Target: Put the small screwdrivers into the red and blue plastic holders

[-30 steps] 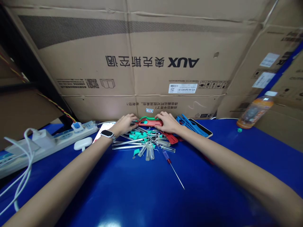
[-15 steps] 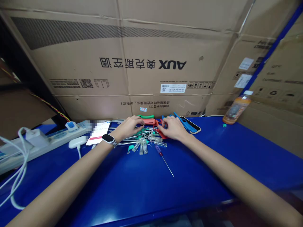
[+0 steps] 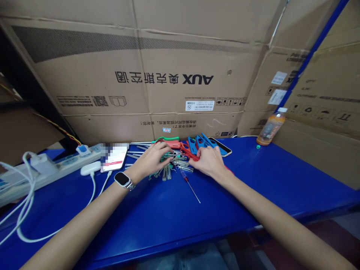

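My left hand (image 3: 156, 159) hovers over a pile of clear-handled screwdrivers (image 3: 166, 173), its thumb and fingers apart with nothing seen between them. To its right, my right hand (image 3: 209, 161) is closed on a red-handled tool (image 3: 191, 155); red shows on both sides of the hand, but the tool's kind is hidden. Several blue-handled tools (image 3: 200, 143) lie just behind the right hand. Another red tool (image 3: 168, 144) and a green handle (image 3: 170, 138) rest at the back of the pile. A purple-and-red-handled screwdriver (image 3: 185, 176) lies in front, its shaft pointing toward me.
A phone (image 3: 120, 157) lies left of the pile, beside a power strip (image 3: 66, 165) with white chargers and cables (image 3: 29, 210). At right stand a drink bottle (image 3: 271, 128) and a small green cap (image 3: 258, 146). Another phone (image 3: 227, 148) lies behind the blue tools. Cardboard (image 3: 165, 56) walls the blue table's back.
My right hand has come down and closed on the red-handled tool, drawing it right and toward me. My left hand has moved slightly nearer over the pile. The view has shifted a little.
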Demonstrator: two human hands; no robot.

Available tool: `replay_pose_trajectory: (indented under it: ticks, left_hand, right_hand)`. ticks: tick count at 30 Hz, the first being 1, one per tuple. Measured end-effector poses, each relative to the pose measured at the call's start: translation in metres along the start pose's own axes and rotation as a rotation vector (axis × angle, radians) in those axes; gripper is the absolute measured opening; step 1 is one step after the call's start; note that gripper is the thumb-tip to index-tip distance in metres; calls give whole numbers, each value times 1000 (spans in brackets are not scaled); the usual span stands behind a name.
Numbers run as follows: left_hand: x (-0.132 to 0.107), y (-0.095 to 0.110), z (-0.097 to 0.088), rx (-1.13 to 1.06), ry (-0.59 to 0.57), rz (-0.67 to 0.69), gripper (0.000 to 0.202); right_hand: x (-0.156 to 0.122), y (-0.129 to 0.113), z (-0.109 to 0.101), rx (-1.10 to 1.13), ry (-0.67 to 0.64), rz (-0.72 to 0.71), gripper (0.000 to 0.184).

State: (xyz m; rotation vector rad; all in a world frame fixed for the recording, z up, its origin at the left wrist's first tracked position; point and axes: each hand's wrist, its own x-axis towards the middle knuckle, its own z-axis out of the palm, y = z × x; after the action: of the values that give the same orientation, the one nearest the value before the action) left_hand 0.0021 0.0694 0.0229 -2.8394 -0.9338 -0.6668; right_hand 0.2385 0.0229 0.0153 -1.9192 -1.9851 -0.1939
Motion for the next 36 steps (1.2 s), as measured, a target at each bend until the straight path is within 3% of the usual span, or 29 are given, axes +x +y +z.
replay_pose_trajectory:
  ticks: [4, 7, 9, 12, 17, 21, 24, 27, 32, 36]
  left_hand:
    - [-21, 12, -14, -65, 77, 1, 23]
    - [-35, 22, -21, -148, 94, -1, 35]
    - [-44, 26, -25, -195, 48, -14, 42]
    - [-56, 27, -26, -230, -85, -70, 35]
    - [-68, 25, -21, -243, -224, -147, 27]
    - [-70, 25, -18, -291, -282, -202, 30]
    - [-69, 26, -18, -320, -294, -206, 32]
    - [-69, 22, -19, -337, -240, -188, 29]
    - [-67, -1, -17, -198, -65, -257, 21]
    - [-56, -18, -15, -26, -72, -274, 18]
  right_hand:
    - [-23, 4, -7, 141, 53, -46, 28]
    - [-38, -7, -8, 341, 16, -218, 20]
    - [-45, -19, -5, 425, -46, -360, 18]
    - [-46, -33, 5, 448, -159, -509, 19]
    - [-43, -34, 17, 431, -241, -613, 20]
    - [-40, -31, 14, 397, -230, -597, 25]
    - [-31, -36, 13, 385, -170, -499, 21]
    - [-18, -48, 17, 329, -106, -358, 22]
    - [-5, -69, 28, 200, -115, -283, 30]
    - [-2, -70, 30, 227, -105, -204, 20]
